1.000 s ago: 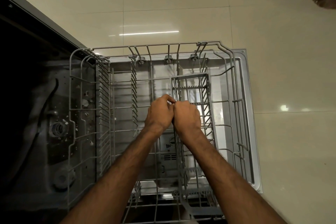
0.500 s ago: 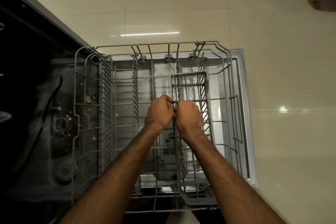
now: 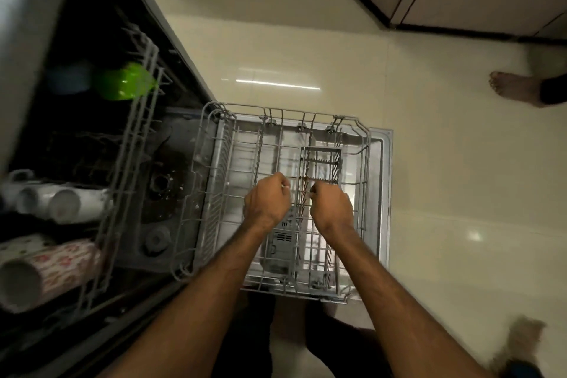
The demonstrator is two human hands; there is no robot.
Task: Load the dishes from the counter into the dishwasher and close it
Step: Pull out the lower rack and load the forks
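Visibly, left hand (image 3: 268, 198) curls empty; right hand (image 3: 333, 206) curls at cutlery basket (image 3: 323, 160), grip unclear.

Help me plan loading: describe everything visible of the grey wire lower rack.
The grey wire lower rack is a lattice of what looks like coated metal, pulled out over the open steel dishwasher door. Rows of upright tines run along its left half, and a grey slotted cutlery basket sits in its right half. It holds no dishes. The right hand appears to pinch the basket's left edge. The curled left hand hovers just above the rack, contact unclear.
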